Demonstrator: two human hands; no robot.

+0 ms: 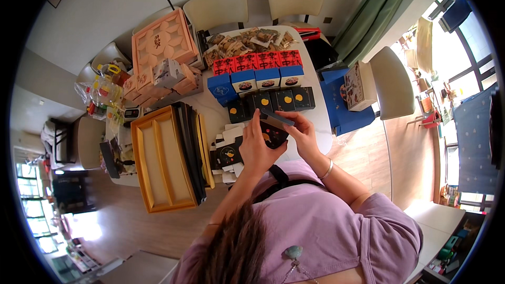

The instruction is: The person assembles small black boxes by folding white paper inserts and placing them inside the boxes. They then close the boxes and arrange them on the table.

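Observation:
Between my hands is a small black carton (pixel 273 135) with coloured print, its dark flap standing up at the top. My left hand (pixel 256 150) is closed around the carton's left side. With its fingers bent, my right hand (pixel 303 132) grips the flap edge at the upper right. Just beyond stands a row of black cartons (pixel 261 100) with yellow round marks. Beside my left wrist lie flat, unfolded black-and-white cartons (pixel 230 153) in a loose pile. What is inside the held carton is hidden.
Behind the black row stand blue-and-white boxes (pixel 243 82), red packs (pixel 266 60) and clear-wrapped snack bags (pixel 244 43). Gold-and-black trays (pixel 163 156) lean at the left, near pink gift boxes (pixel 162 42) and oil bottles (pixel 103 93). A chair at the right holds a blue bag (pixel 336 102).

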